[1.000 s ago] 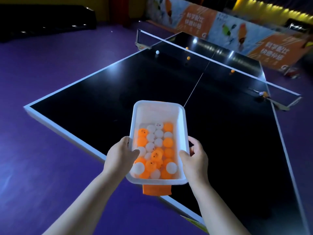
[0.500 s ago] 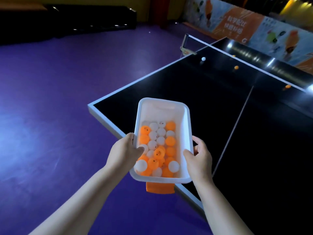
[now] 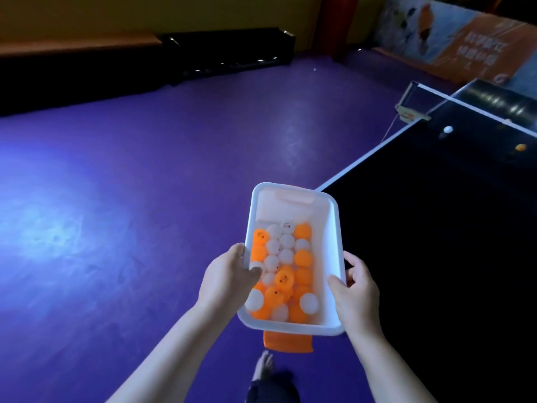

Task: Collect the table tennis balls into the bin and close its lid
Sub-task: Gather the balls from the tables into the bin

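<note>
Bare forearms — one dark trouser leg below.

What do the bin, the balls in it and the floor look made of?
Bin: thin white plastic, smooth and slightly translucent; an orange tint shows through its far wall.
Balls: smooth matte plastic shells, white and orange, some with small printed marks.
Floor: purple sheet flooring, probably vinyl or rubber; it gives a soft, blurred sheen under the lights.
</note>
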The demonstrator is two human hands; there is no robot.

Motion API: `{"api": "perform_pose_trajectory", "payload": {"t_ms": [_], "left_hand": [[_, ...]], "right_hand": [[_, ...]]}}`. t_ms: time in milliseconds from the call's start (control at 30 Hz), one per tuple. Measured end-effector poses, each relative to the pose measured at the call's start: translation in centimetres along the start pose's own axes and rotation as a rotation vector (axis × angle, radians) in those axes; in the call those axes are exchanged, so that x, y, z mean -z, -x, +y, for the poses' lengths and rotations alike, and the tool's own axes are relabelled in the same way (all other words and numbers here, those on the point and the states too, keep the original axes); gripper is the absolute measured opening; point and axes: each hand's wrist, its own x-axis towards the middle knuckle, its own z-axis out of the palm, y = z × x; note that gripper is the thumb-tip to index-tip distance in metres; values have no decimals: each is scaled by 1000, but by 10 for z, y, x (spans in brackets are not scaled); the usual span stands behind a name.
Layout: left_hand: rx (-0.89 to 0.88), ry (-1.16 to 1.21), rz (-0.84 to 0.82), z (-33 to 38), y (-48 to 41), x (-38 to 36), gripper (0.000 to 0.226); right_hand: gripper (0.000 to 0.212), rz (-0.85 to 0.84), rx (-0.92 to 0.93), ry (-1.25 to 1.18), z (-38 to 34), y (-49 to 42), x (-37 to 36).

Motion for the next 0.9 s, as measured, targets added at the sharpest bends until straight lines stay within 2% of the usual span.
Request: {"api": "perform_pose_trajectory", "payload": {"t_ms": [367,533,700,900], "left_hand": [[103,-39,58,-9,-199,62,17],[178,-2,108,-18,-282,87,19],[182,24,83,-31,-370,103,18],[31,-10,-30,-34,-497,129,19]], "right_hand": [[44,-125,25,-123,-85,-157,-141],[47,-193,41,-63,-126,-228,-204],[45,-164,22,-51,-154,-280,-260],[46,-32,-55,-73,-190,-347,-326]]}}
